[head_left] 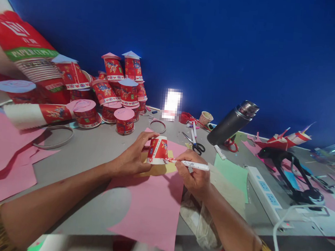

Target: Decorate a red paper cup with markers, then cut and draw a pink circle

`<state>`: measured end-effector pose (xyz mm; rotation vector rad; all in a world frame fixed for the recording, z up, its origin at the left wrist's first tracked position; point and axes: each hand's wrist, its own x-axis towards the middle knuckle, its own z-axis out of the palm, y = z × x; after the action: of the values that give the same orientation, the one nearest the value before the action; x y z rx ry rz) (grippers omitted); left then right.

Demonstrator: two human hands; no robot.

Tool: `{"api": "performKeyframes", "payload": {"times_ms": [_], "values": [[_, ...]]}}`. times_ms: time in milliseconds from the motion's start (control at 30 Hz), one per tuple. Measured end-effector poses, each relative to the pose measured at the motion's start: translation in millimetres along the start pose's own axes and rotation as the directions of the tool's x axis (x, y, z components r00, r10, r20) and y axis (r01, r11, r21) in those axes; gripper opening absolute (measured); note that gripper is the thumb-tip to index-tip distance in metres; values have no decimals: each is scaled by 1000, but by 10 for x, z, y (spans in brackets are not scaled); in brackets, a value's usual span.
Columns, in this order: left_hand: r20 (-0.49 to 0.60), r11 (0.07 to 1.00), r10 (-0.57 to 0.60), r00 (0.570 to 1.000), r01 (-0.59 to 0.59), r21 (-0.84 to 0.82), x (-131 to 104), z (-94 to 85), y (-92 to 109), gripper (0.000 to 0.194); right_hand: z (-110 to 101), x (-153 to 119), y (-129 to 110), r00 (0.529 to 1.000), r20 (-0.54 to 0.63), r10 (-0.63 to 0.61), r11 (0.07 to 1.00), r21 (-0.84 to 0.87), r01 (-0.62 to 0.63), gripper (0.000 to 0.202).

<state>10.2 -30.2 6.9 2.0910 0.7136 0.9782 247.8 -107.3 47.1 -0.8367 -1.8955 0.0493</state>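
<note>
Running across the near side, a pink paper sheet (156,209) is lying on the grey tabletop (74,184), below both hands. A beige cloth (228,198) is lying under the right forearm.

Beyond the sheet's near edge, the left hand (138,154) is gripping a red paper cup (157,149) from its left side, fingers parted only by the cup's height: fingertips at the narrow top, thumb low beside the white rim. The cup is facing wide rim down, its long axis standing close to upright, above a yellow paper piece (158,172).

The right hand (193,171) is pinching a white marker (195,165), fingers closed about the barrel. The marker is lying nearly level, crosswise to the cup, its tip pointing left at the cup's lower right edge; contact is not being shown clearly. That lower right side is facing the right hand, while the left hand is covering the opposite side.

Grey tabletop is showing between the left hand and the decorated cups (125,126) farther off. Scissors (198,147) are lying just beyond the right hand, with a dark flask (227,124) leaning behind. A blue wall (218,48) is bounding the far side.
</note>
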Motion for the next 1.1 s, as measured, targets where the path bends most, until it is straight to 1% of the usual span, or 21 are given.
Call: {"api": "performKeyframes", "payload": {"times_ms": [133,300,433,567,733,967,1100], "values": [[-11,1000,12,1000,-12,27,3,5,-13,82,13,0,-3,1000,19,-4,1000,9,3,10],[-9,1000,-3,1000,3,14,-3,-4,1,83,12,-7,3,998,59,19,1000,11,-19,11],[-14,1000,-19,1000,19,11,2,7,7,80,0,-13,9,999,35,40,999,-9,-40,11],[-16,1000,-22,1000,23,15,8,18,18,80,2,-15,11,999,16,27,1000,0,-27,8],[-14,997,-14,1000,15,79,1,-2,35,82,16,-12,5,999,45,27,1000,12,-28,10],[-1,996,-2,1000,2,90,-5,1,6,82,2,-20,4,993,100,61,998,-5,-61,12],[5,995,-5,1000,5,98,-2,-5,20,81,-4,-20,3,996,69,61,998,-3,-61,11]]}}
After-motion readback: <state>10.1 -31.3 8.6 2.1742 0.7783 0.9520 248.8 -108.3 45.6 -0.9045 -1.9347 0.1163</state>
